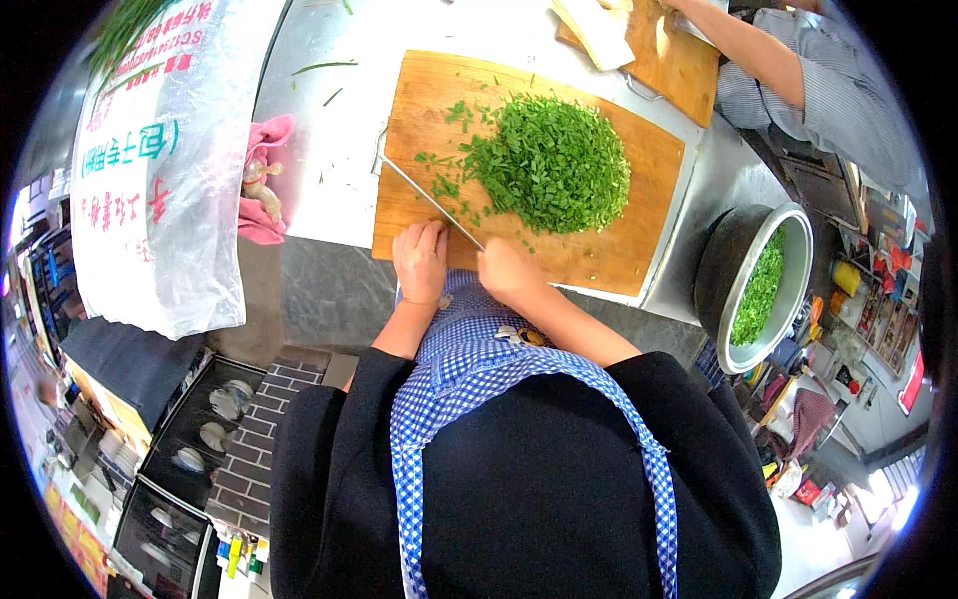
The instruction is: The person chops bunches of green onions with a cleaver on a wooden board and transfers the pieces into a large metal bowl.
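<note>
A large heap of chopped green leaves and stems [554, 165] lies on a wooden cutting board [651, 172], with loose bits scattered to its left. My right hand [509, 271] is closed around the handle of a kitchen knife [430, 201], whose blade slants up and left across the board. At the board's near left edge rests my left hand [420, 258], its fingers curled and close together beside the blade. Whether anything is under those fingers cannot be seen.
A metal bowl [799, 262] of chopped greens stands at right. Beyond the board, a person's forearm [748, 49] reaches over another wooden board [673, 67] with pale pieces. At left are a white printed sack [187, 262], a pink cloth [262, 232] and stray green strips.
</note>
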A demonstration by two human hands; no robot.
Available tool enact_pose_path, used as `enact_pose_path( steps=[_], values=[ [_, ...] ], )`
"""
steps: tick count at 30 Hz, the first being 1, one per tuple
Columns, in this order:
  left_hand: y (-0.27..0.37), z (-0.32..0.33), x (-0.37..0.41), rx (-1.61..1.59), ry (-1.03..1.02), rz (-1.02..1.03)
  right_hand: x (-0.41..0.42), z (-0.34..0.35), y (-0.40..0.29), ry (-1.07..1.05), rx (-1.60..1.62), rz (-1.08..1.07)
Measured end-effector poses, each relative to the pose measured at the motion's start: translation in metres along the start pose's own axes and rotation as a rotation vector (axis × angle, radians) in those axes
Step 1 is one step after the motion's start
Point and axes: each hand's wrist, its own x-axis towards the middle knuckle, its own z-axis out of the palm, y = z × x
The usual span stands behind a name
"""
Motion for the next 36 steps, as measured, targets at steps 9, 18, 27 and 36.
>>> enact_pose_path(
  steps=[9, 18, 27, 36],
  values=[
    [-0.006, -0.017, -0.005, -0.053, 0.049, -0.112, 0.004, -0.009, 0.026, -0.006, 0.113, -0.025],
    [-0.006, -0.008, -0.005, 0.044, -0.002, 0.031, 0.004, 0.012, 0.016, -0.067, -0.015, -0.029],
    [-0.001, -0.002, 0.045, 0.262, 0.063, -0.070, 0.009, -0.030, 0.027, 0.094, 0.507, 0.115],
    [0.060, 0.068, 0.075, -0.203, -0.234, 0.115, -0.061, -0.044, 0.087, 0.411, 0.662, 0.367]
  ],
)
